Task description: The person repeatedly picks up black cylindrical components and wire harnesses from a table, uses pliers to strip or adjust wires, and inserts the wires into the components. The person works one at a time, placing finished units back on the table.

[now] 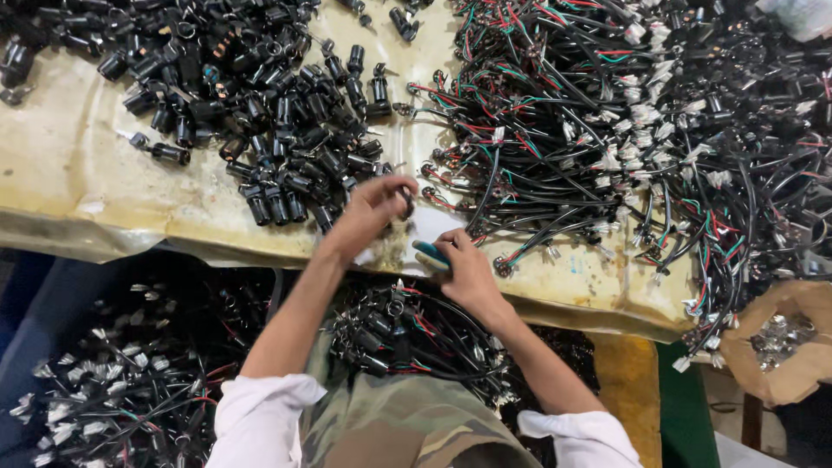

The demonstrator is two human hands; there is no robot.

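Observation:
My left hand (374, 208) pinches a small black cylindrical part (406, 201) between thumb and fingers, at the edge of a large heap of similar black parts (260, 104). My right hand (464, 269) grips a teal-handled hand tool (431, 254) just below and to the right of the left hand. Both hands work over the front edge of a worn yellowish table (78, 173). A big tangle of black, red and green wires (607, 130) with white connectors lies right of the hands.
A bundle of wired black parts (399, 334) rests on my lap. More wire assemblies (121, 381) fill a dark bin at lower left. A brown paper bag (789, 342) holding small metal pieces sits at the right edge.

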